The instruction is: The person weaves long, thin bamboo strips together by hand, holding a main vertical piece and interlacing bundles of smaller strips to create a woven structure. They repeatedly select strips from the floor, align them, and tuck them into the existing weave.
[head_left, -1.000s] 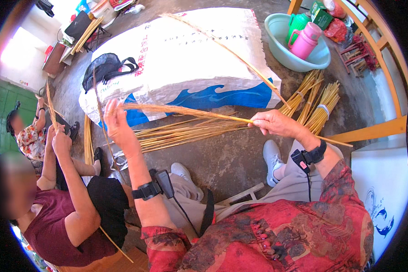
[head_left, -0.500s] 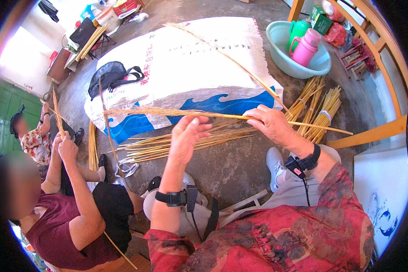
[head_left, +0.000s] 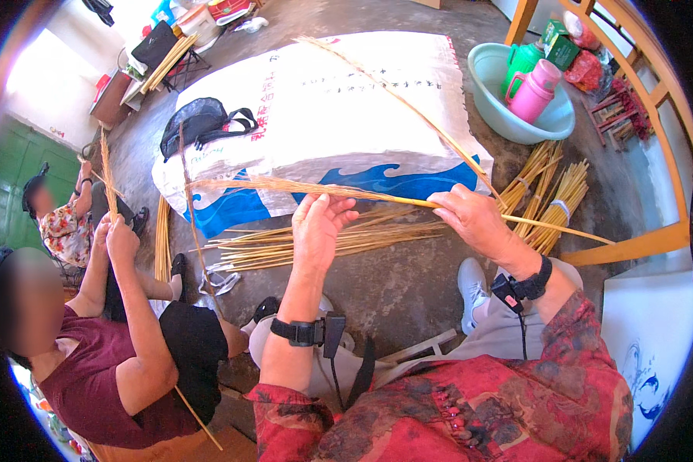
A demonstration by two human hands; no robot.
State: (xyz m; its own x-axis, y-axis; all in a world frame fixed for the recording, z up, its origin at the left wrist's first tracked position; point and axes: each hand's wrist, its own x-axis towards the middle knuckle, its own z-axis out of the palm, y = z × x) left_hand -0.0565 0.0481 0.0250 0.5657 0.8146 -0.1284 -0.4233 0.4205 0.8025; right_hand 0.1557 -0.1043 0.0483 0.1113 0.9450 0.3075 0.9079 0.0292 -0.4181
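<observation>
My left hand pinches the feathery head of a long straw stalk, fingertips just beneath it and partly curled. My right hand grips the same stalk at its smooth yellow shaft, which extends out to the right. The stalk lies nearly horizontal above a white sheet with a blue wave edge. Loose stalks lie on the floor below it; tied bundles lie to the right.
At left, a co-worker in maroon holds an upright stalk; another person sits behind. A black bag lies on the sheet. A basin with two flasks stands upper right, beside a wooden frame.
My left hand has moved right along the stalk from its feathery end, toward my right hand, and its fingers have drawn in on it. My right hand has shifted slightly rightward.
</observation>
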